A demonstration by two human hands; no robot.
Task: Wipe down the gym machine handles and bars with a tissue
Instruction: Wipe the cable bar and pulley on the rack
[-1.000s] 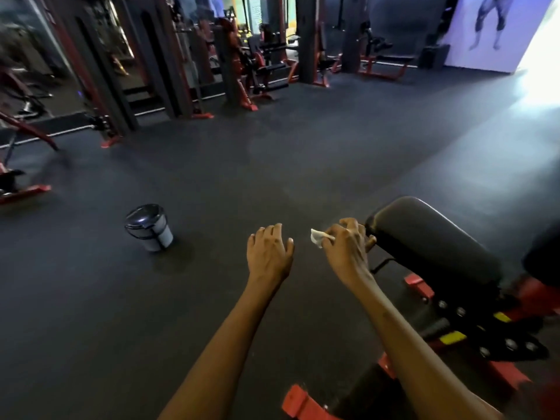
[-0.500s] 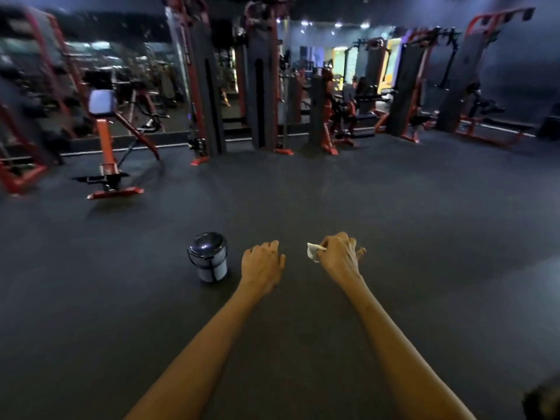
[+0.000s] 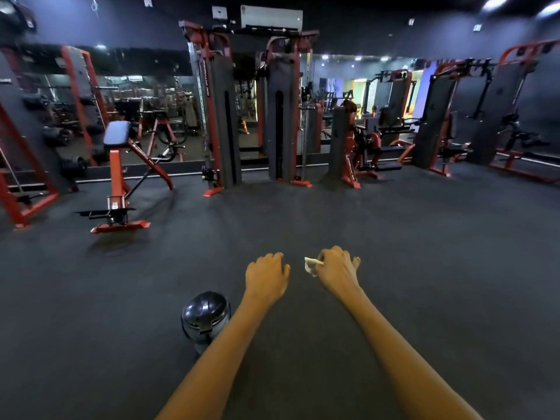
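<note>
Right hand (image 3: 336,269) pinches the tissue (image 3: 310,264); left hand (image 3: 266,274) hangs loose, holding nothing. No machine (image 3: 218,116) is being wiped now; wiping looks left.

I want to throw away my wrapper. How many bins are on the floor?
1. The bin stands on the floor just left of the left arm, partly hidden behind it. Others may be hidden behind machines.

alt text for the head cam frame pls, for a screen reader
Two bare arms reach out over a dark gym floor: the right hand pinches a white tissue, the left hand is empty. A lidded bin stands below-left; red-and-black machines line the mirrored wall.
</note>
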